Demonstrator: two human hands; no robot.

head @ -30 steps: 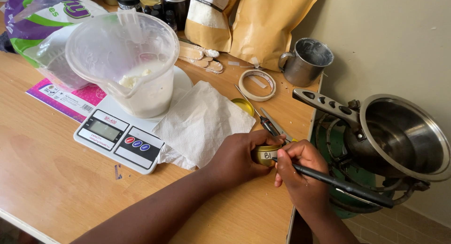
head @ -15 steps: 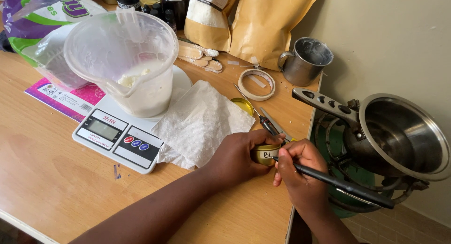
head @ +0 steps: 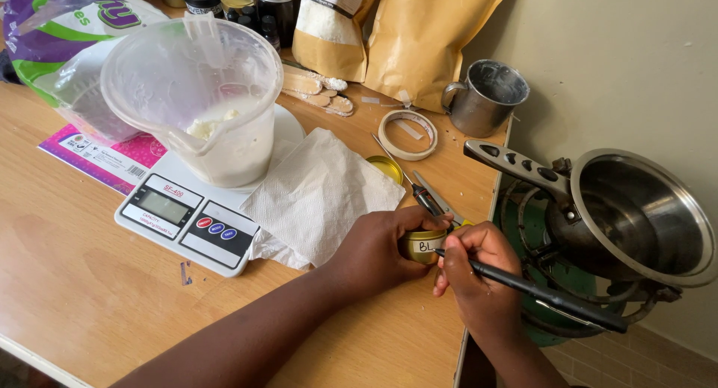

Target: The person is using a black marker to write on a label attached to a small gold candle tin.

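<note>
Napkin (head: 318,197) and scale (head: 191,220) left of the hands, pot (head: 636,216) right, scissors (head: 430,197) just behind. Small gold tin (head: 422,246) with white label at table (head: 90,283) edge; left hand (head: 378,246) curled around it, right hand (head: 479,272) pinching black pen (head: 538,291), tip on the label

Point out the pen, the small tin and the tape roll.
pen (head: 538,289), head view, middle of the black barrel.
tin (head: 423,247), head view, labelled side between the hands.
tape roll (head: 390,126), head view, left edge of the ring.
</note>
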